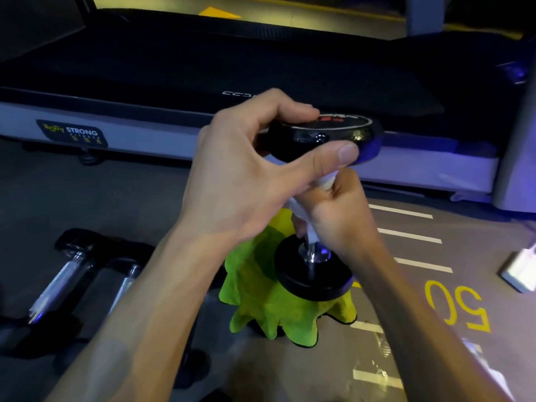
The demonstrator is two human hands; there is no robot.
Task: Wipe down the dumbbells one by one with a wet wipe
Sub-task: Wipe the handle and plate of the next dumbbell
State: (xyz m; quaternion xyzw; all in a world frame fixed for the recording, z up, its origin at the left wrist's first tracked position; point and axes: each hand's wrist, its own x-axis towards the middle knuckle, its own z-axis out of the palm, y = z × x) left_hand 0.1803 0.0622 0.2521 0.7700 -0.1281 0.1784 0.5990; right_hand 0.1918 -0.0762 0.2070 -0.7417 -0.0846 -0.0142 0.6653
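A black dumbbell (311, 281) with a chrome handle stands on end, its lower head resting on a green cloth (261, 309). My left hand (246, 169) grips its upper head from the left, thumb across the front. Just below, my right hand (336, 210) is wrapped around the handle with a white wet wipe (327, 179) bunched between fingers and metal. Most of the handle is hidden by that hand. Two more dumbbells (66, 274) lie side by side on the floor at the lower left.
A treadmill (203, 71) with a grey side rail runs across the floor right behind the dumbbell. White stripes and a yellow "50" (455, 306) mark the floor at right. A white packet-like object (519, 271) lies at the right edge.
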